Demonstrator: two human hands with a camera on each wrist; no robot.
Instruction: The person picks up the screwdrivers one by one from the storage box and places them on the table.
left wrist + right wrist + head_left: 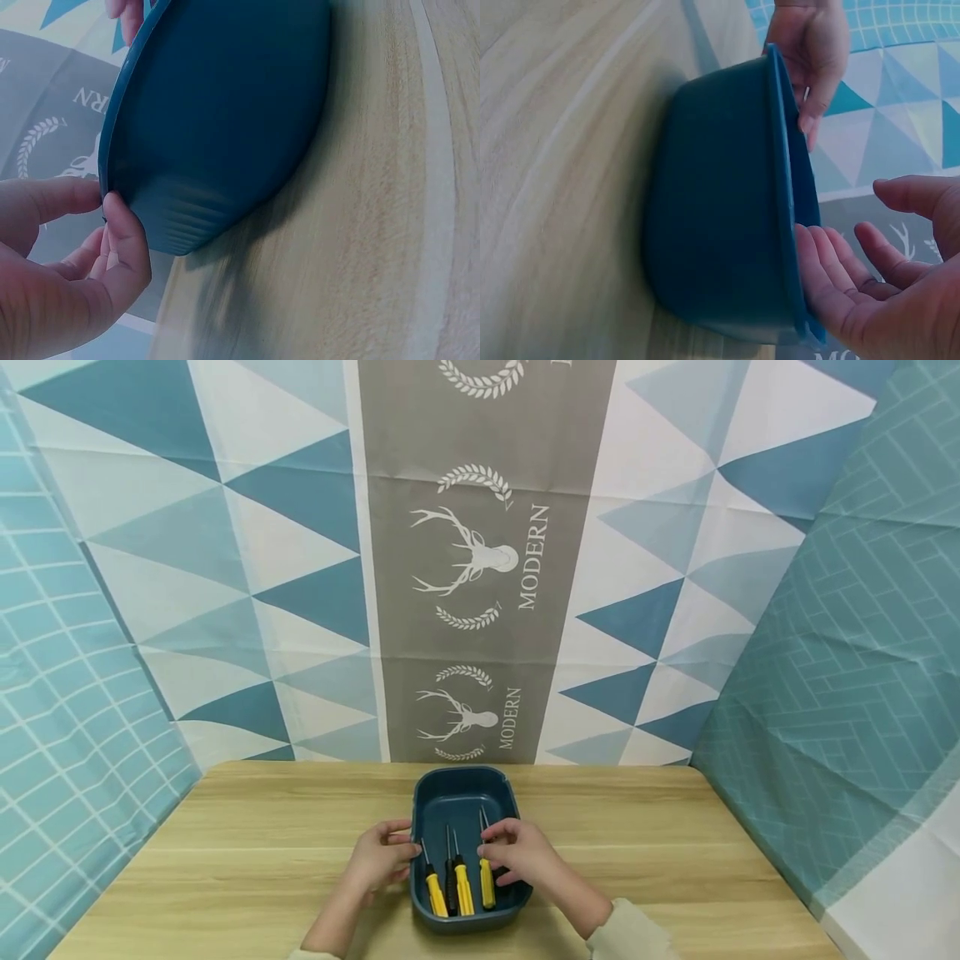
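A dark blue plastic bin (457,806) stands on the table in the head view. Several screwdrivers lie inside, shafts pointing to the far end: one with a yellow handle (436,895) at the left, a black one (451,885), a yellow one (464,889) beside it, and another yellow one (487,883) at the right. My left hand (378,857) pinches the bin's left rim (112,135) between thumb and finger. Over the right side is my right hand (525,852), its loosely bent fingers (825,259) reaching over the rim and its thumb apart.
The bin sits near the front of a light wooden table (292,827). Behind the table hangs a patterned cloth (465,635) with deer heads and triangles. Tiled-pattern cloths close off the left side (75,635) and the right side (847,693).
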